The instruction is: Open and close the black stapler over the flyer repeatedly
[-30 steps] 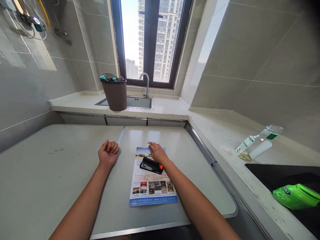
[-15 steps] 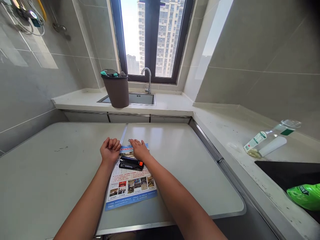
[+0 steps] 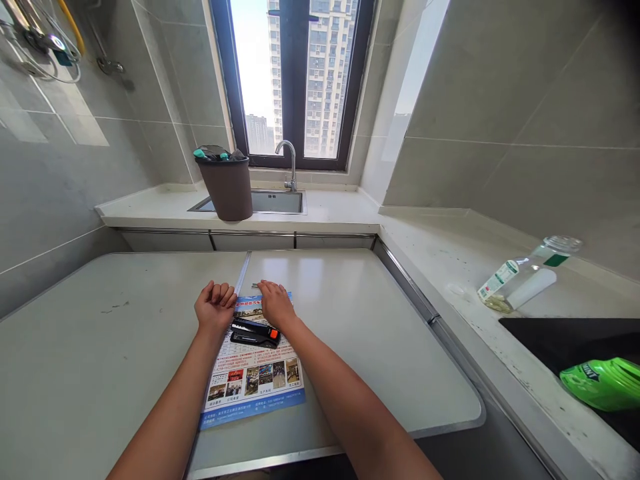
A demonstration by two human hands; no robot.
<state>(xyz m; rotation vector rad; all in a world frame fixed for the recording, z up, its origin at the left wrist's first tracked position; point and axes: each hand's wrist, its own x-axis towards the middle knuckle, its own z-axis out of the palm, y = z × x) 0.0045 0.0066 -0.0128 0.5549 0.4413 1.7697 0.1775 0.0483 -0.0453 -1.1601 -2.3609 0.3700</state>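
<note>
A printed flyer (image 3: 253, 380) lies on the white table (image 3: 360, 320), straddling the seam between its two leaves. A black hand tool with an orange button (image 3: 255, 332) rests on the flyer's upper half. My left hand (image 3: 215, 308) is curled into a loose fist, knuckles up, at the flyer's top left corner, and nothing shows in it. My right hand (image 3: 274, 303) lies palm down on the flyer's top edge, just behind the tool. Its fingers are drawn together over a small metal piece (image 3: 255, 285) that pokes out past the fingertips.
A brown bin (image 3: 227, 183) stands by the sink (image 3: 273, 202) and tap under the window. On the right counter (image 3: 450, 267) lie a clear bottle (image 3: 525, 277) on its side, a black hob (image 3: 565, 340) and a green plastic item (image 3: 603, 383).
My right hand has slid the flyer, with the black tool on it, leftward until it meets my left fist. The left hand has stayed where it was.
</note>
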